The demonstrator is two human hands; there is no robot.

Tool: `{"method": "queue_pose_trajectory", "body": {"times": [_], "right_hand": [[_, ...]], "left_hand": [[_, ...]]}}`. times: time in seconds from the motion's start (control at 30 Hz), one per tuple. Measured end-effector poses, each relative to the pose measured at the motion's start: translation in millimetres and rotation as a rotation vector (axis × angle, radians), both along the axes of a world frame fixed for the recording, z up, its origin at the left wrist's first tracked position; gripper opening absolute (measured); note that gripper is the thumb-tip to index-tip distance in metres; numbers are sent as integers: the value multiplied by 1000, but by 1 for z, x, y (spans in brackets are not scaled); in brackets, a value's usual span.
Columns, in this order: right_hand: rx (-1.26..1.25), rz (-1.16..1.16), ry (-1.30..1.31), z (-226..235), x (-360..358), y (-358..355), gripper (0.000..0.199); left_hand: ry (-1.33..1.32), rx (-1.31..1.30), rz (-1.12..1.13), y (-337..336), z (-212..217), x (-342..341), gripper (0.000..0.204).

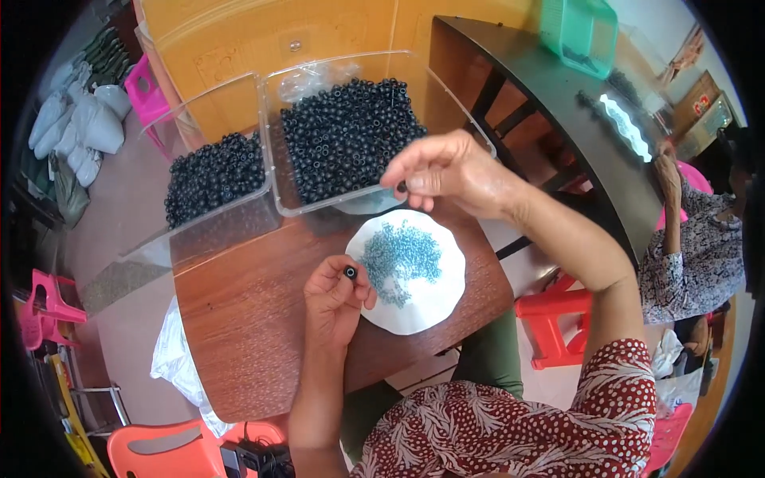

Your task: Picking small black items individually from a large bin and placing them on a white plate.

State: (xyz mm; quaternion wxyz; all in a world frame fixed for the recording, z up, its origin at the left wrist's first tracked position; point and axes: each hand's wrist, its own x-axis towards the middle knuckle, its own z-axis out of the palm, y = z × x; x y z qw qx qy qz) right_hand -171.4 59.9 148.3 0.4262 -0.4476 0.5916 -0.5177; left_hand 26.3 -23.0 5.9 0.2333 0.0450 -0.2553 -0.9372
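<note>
**Black beads pinched in both hands**

The left hand [335,295] pinches a black bead [351,272] in its grip, just beside the white plate [446,299] of blue beads [401,256]. The right hand [446,171] seems to grip another dark bead [402,186] above the clear tub [319,209] on the tabletop [247,319].

Wooden table [239,319] bears 2 clear bins [275,171], white plate [446,299].

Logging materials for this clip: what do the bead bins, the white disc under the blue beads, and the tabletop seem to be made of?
The bead bins look like clear, glossy plastic: the black beads show through their walls. The white disc looks matte, likely paper or thin foam; I can't tell which. The tabletop shows reddish-brown wood grain with a slight sheen, wood or laminate.
</note>
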Motion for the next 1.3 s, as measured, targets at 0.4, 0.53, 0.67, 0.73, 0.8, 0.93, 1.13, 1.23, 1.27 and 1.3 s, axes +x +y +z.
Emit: {"method": "queue_pose_trajectory", "body": {"times": [0.4, 0.53, 0.67, 0.73, 0.8, 0.93, 1.13, 1.23, 1.27, 1.3], "right_hand": [[-38, -115, -203, -48, 56, 67, 13], [-127, -224, -222, -57, 75, 83, 17], [-121, -236, -233, -55, 91, 101, 17], [-147, -205, -258, -54, 99, 108, 17], [-122, -247, -214, -53, 104, 114, 15], [-194, -257, -103, -55, 106, 123, 13], [-134, -292, -202, -57, 111, 130, 12], [-134, -296, -163, -55, 113, 130, 11], [-130, -300, -176, -53, 114, 129, 11], [-130, -302, -173, -56, 113, 130, 11]], "left_hand": [[-30, 35, -26, 33, 14, 1, 16], [19, 75, -77, 58, 17, 11, 15], [-9, 116, -90, 81, 21, 19, 14], [-43, 117, -91, 89, 22, 23, 13], [-101, 69, -68, 96, 25, 25, 13], [-154, -1, -40, 104, 28, 27, 14], [-184, -68, -3, 109, 30, 27, 16], [-216, -97, 22, 110, 33, 27, 16], [-218, -97, 27, 111, 32, 28, 16], [-218, -98, 29, 110, 32, 27, 16]]}}
